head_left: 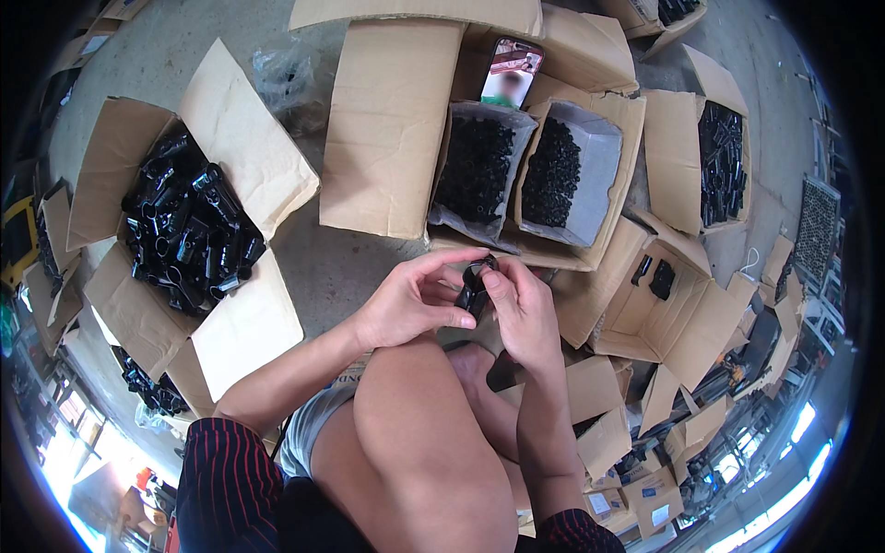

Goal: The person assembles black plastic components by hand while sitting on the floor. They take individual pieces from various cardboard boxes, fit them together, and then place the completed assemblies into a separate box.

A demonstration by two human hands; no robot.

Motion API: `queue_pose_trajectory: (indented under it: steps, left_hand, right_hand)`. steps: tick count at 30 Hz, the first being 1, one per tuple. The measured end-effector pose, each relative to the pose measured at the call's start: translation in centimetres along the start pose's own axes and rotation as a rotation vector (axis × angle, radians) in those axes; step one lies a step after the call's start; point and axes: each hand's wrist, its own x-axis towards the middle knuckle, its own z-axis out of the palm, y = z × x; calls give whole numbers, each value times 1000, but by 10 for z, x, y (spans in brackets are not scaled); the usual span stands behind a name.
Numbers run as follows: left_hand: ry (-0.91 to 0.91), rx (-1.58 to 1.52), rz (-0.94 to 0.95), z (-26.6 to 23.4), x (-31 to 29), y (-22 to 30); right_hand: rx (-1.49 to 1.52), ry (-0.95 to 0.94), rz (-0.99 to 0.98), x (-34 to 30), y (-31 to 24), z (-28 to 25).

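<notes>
Just above my raised knee, a glossy black plastic part (pixel 472 293) sits between my two hands. My left hand (pixel 415 293) has its fingers and thumb closed round the part's left side. The thumb and fingers of my right hand (pixel 521 309) pinch its upper end; whether a second small piece is there, I cannot make out. Beyond my hands, a cardboard box (pixel 378 129) carries two grey trays. Small black pieces fill much of the left tray (pixel 518 138) and the left side of the right tray (pixel 599 152).
At left, an open carton (pixel 120 152) is heaped with black tubular parts (pixel 189 226). A phone (pixel 512 74) leans behind the trays. To the right, one carton (pixel 678 323) holds a few black parts, and another carton (pixel 671 161) is well filled. Clear plastic film (pixel 286 78) lies on the floor.
</notes>
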Motion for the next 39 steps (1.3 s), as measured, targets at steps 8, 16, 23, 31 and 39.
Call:
queue_pose_trajectory:
  steps: [8,16,23,31,39]
  left_hand:
    - [42,259,115,8,-6,19]
    - [41,468,226,7,-6,19]
    - [9,532,254,6,-6,22]
    - [197,147,16,-4,-13,9]
    - [432,42,47,-17,-21,13]
  right_hand:
    - [17,23,-158,-10,-16,-1]
    - [-38,-18,-174,-13,-21,-6]
    - [37,20,-195,-15,-13,-1]
    - [313,51,-61,24,-7,-3]
    - [-586,212,-363,148,8,33]
